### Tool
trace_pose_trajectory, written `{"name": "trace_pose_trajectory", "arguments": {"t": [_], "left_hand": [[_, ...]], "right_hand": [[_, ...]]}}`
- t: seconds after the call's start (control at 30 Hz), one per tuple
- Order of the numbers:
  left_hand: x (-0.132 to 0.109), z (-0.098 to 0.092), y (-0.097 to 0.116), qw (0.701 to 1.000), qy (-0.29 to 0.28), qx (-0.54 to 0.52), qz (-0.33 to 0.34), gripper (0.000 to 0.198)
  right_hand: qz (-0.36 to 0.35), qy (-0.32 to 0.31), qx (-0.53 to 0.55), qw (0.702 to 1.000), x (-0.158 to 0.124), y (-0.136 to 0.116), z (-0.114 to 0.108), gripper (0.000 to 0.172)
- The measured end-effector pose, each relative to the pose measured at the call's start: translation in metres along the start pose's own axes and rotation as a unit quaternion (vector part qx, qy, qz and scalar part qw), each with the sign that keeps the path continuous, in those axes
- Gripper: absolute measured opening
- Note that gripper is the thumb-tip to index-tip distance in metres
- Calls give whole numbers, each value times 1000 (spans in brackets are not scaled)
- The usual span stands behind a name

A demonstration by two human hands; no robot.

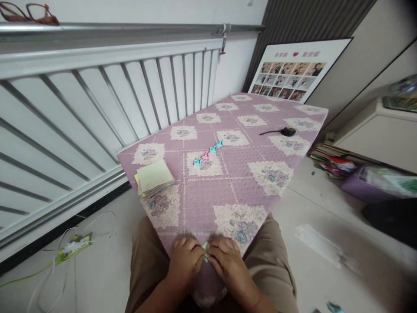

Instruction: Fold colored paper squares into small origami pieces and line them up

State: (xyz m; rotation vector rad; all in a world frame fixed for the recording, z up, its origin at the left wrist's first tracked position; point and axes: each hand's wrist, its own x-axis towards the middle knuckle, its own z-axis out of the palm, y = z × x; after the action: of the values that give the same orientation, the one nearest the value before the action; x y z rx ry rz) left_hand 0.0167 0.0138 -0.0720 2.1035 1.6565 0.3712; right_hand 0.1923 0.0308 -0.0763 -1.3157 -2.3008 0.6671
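Small pale-green folded paper piece (206,250) sits pinched between my left hand (186,259) and right hand (228,261); I press creases firmly against the desk (228,174) edge.

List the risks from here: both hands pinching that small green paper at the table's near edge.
1. The green paper is pinched between the left hand and right hand right at the table edge; a slip would probably drop it onto the lap or floor.
2. The paper stack overhangs the left corner and could get knocked off.
3. The folded pieces lie loose mid-table; tugging the cloth might scatter them.
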Motion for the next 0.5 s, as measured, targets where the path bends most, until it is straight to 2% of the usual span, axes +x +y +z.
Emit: {"name": "trace_pose_trajectory", "arguments": {"t": [0.23, 0.5], "left_hand": [[3, -3, 0, 1000, -6, -7, -16, 14], [8, -11, 2, 998, -26, -11, -47, 13]], "right_hand": [[26, 38, -28, 999, -3, 7, 13, 8], [71, 11, -61, 996, 3, -1, 5, 9]]}}
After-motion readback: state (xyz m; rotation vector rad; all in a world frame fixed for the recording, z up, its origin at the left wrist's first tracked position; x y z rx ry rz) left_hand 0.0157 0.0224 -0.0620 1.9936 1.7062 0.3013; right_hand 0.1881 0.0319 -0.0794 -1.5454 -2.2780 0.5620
